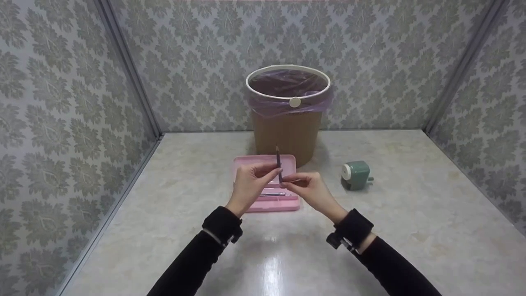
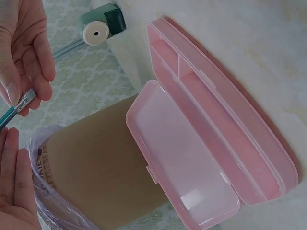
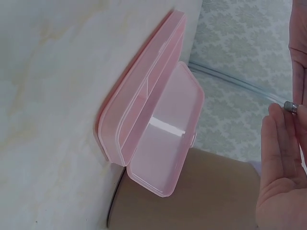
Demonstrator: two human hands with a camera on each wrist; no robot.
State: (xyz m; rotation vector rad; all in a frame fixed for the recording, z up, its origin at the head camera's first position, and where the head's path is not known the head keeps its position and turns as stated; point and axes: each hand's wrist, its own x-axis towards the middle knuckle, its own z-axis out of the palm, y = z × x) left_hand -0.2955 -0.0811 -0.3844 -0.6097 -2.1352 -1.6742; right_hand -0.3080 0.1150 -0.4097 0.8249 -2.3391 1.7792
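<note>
A dark pencil (image 1: 279,164) stands nearly upright between both hands, its sharpened tip up, above an open pink pencil case (image 1: 283,204). My left hand (image 1: 251,183) pinches its middle between thumb and fingers. Lower down, the thumb and fingers of my right hand (image 1: 310,191) grip the end with the metal ferrule, seen in the left wrist view on the pencil (image 2: 25,99). A thin silvery stick (image 1: 273,194) lies in the case, whose lid (image 3: 165,129) is folded back towards the bin.
Behind the case stands a tall brown bin (image 1: 285,131) with a white rim and purple liner. A green crank pencil sharpener (image 1: 356,174) sits on the table (image 1: 411,222) to the right. Patterned walls (image 1: 197,61) enclose the table at the back and sides.
</note>
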